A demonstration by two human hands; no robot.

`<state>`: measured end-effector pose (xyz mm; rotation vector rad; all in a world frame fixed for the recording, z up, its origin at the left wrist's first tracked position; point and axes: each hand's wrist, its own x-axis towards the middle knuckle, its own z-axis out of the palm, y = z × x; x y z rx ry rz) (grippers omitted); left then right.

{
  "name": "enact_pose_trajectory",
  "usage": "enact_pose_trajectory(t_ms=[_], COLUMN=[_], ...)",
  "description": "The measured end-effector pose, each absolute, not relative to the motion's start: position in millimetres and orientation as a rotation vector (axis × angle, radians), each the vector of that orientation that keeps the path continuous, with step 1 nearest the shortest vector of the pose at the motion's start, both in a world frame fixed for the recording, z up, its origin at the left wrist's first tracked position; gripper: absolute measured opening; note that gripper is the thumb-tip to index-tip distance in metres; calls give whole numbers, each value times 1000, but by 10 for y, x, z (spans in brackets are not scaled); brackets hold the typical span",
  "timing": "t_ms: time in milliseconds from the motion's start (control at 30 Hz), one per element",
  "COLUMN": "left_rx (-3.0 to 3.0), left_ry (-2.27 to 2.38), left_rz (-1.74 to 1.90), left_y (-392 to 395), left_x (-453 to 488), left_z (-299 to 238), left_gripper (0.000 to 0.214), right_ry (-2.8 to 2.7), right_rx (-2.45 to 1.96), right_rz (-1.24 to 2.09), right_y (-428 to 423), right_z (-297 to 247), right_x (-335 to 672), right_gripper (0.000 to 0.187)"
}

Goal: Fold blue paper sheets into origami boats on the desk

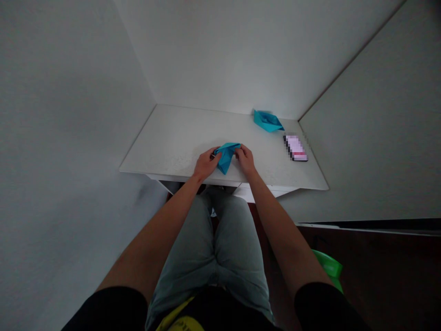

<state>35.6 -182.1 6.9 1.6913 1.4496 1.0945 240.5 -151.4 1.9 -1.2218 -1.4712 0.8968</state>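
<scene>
Paper (pixel 226 157), blue and folded, sits over the table (pixel 165 142) near its front edge, fingers of our left hand (pixel 205 164) and right hand (pixel 245 159) clamped on the paper's opposite sides. We judge a light, even pinch best, sparing the folds from crushing.

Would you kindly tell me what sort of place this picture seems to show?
Probably a room corner, perhaps at home, used as a workspace: a white table stands against a pale wall, with a phone on it and folded blue paper held over it.
</scene>
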Motion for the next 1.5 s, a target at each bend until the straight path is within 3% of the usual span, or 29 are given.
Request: enact_pose_trajectory(t_ms=[400, 833, 1033, 1500], left_rx=[1762, 1728, 1657, 1505], left_ry=[1396, 1476, 1438, 1295], left_rz=[990, 1376, 1357, 1210], left_y=[-1857, -1906, -1902, -1938], left_x=[315, 190, 191, 282], left_z=[39, 32, 10, 80], left_gripper=[41, 49, 46, 33], right_ry=[-1572, -1543, -1363, -1177], right_rx=[-1128, -1069, -1083, -1226], right_rz=[928, 1135, 1118, 993], right_y=[-1616, -1730, -1684, -1701], right_z=[73, 66, -25, 1], right_x=[2406, 2470, 2481, 2549], right_gripper=[29, 35, 30, 50])
